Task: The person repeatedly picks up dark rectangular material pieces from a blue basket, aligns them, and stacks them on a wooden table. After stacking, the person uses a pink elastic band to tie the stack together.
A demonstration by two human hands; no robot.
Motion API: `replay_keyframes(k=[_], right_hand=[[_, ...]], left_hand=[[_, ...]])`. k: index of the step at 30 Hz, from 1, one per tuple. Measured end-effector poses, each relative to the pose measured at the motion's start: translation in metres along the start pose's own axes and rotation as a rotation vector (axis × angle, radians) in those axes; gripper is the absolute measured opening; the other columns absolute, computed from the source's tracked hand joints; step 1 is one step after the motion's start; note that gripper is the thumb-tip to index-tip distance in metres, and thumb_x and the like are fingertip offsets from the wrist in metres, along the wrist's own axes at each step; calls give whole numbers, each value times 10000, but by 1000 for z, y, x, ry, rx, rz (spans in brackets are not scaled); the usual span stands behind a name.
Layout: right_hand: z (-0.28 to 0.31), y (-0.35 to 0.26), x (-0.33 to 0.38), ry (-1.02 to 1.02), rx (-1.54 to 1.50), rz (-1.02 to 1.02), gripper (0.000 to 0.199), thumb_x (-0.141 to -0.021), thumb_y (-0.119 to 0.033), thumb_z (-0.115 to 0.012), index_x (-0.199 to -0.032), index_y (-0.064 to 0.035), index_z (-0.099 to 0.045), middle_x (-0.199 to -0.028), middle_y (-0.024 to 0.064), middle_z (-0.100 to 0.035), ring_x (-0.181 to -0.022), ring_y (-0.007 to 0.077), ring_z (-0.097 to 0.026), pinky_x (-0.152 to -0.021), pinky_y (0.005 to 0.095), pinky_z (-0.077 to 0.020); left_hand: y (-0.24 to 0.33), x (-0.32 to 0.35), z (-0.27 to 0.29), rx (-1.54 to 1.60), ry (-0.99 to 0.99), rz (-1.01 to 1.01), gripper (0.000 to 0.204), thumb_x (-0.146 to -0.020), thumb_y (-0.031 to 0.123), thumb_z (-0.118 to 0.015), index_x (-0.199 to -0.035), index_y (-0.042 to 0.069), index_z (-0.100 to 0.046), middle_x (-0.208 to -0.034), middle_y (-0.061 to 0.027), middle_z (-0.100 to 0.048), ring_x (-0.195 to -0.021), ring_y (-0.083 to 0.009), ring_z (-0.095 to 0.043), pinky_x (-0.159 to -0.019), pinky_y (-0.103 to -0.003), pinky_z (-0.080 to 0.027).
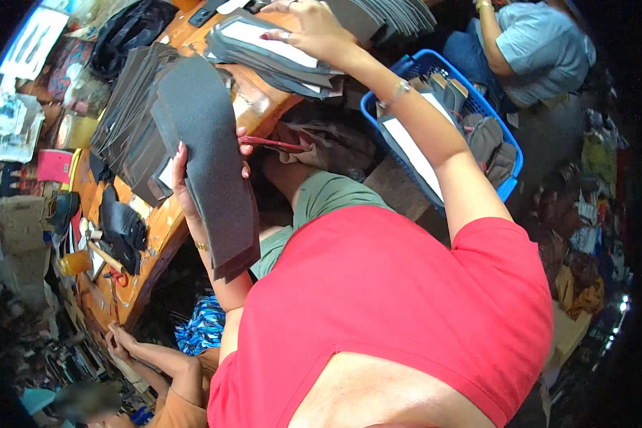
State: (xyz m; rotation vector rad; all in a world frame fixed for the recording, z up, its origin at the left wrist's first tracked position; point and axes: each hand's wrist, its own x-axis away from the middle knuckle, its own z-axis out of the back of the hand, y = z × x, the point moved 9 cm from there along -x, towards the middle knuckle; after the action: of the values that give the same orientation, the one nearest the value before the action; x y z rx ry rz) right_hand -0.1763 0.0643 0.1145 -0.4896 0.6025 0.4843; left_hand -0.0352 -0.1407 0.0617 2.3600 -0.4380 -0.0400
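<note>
My left hand holds a long dark grey sole-shaped sheet upright, fingers wrapped around its edges. A thin red tool pokes out beside that hand's fingertips. My right hand reaches forward and rests on a stack of grey sole pieces topped by a white one, at the far edge of the wooden table. Its fingers lie on the top piece; a bracelet circles the wrist.
More fanned dark sheets lie on the table's left part. A blue basket of sole parts sits to the right. A person in a blue shirt sits beyond it; another person's hands show at lower left.
</note>
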Motion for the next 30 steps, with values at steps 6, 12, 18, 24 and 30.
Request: replay_keyframes(k=[6,12,18,24,30], right_hand=[[93,43,121,78,-187,-215,233,-839,-251,-690,-969,-58,-677,-877,121,-657,-768,252,-670,-661,357,-518],[109,137,298,-318,593,-751,533,-684,-398,-800,-1071,-62,-655,-995,161,-664,-968,329,-647,-843,416,-508],[130,141,315,-209,519,-885,573,-623,-306,-860,-1080,-22,-661,-1043,205,-677,-989,354,-651,-840,434,-509],[140,167,297,-115,131,-855,466,-706,-179,-805,-1097,32,-662,-1043,206,-690,-972,293,-679,-843,371,-506],[170,76,192,16,-501,-426,341,-873,-115,-690,-1164,43,-609,-1035,52,-664,-969,97,-561,-914,261,-432]], left_hand=[[-17,-23,-19,-78,-66,11,772,-914,529,-497,-1356,-92,-379,-1219,-278,-557,-997,-332,-629,-666,-371,-550],[-33,-35,-41,-46,-200,44,822,-881,563,-584,-1375,-61,-379,-1235,-248,-558,-1018,-299,-615,-710,-368,-542],[-70,-52,-56,-23,-284,210,710,-880,556,-613,-1281,-16,-483,-1008,-125,-603,-813,-186,-581,-702,-296,-513],[-89,-48,-66,15,-303,323,700,-921,588,-522,-1298,0,-486,-1022,-144,-610,-774,-164,-589,-578,-263,-478],[-93,-34,-74,86,-397,385,544,-985,438,-426,-1292,-8,-482,-1072,-172,-601,-787,-191,-580,-576,-290,-464]])
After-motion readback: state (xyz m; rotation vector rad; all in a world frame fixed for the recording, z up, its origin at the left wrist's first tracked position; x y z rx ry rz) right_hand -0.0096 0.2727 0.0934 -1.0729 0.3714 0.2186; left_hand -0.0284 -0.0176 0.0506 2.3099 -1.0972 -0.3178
